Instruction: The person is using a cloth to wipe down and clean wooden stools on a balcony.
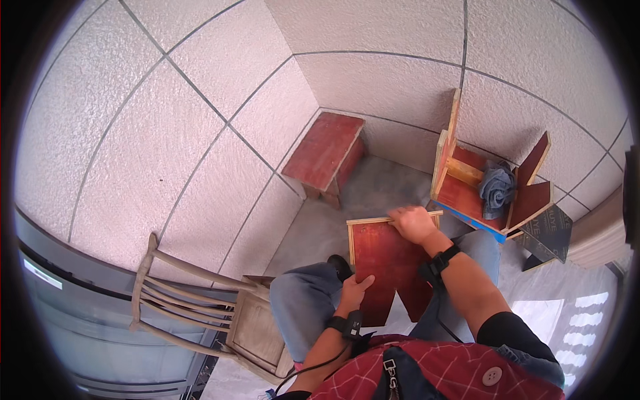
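A red-faced plywood stool piece (387, 260) with a V-shaped notch at its near end rests across my knees. My left hand (356, 292) grips its left side, with the thumb lying on the red face. Along the far end runs a narrow plywood edge (370, 220), and my right hand (414, 223) is over it with curled fingers. Those fingertips are blurred, so whether something small is between them cannot be made out. Both wrists wear black straps with devices and cables.
A red wooden stool (327, 147) stands in the wall corner. On the right, an upturned plywood stool (470, 195) holds a crumpled blue denim cloth (497, 190), beside a black printed board (547, 232). A wooden chair (260, 320) is close by my left leg, near a glass-fronted cabinet (115, 325).
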`<state>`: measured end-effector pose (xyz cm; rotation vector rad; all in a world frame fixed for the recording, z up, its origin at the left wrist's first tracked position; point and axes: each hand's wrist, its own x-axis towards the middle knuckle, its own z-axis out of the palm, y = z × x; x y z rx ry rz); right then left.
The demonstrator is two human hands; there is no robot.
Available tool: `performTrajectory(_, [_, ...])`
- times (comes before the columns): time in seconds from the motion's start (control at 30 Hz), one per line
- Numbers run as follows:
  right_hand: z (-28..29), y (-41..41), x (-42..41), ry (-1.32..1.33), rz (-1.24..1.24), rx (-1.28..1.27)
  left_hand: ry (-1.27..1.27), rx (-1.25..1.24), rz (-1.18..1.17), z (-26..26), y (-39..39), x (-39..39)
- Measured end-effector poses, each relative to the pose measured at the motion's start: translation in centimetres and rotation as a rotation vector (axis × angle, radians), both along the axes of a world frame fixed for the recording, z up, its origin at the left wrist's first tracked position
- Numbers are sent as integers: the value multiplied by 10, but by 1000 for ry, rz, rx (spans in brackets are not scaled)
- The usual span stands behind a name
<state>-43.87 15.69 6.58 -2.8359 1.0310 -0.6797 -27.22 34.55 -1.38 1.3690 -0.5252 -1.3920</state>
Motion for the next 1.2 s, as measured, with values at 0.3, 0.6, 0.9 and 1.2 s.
performTrajectory(0.3, [12,-1,-34,4,-429,371,45,52,-80,-10,0,-7])
performTrajectory(0.6, [4,48,-68,177,-625,929,29,145,-78,6,-17,1])
performTrajectory(0.9, [-69,85,-58,-547,-761,1352,100,148,46,8,-32,16])
performTrajectory(1.2, [-7,22,-29,-838,-159,1349,183,-47,-63,110,-57,68])
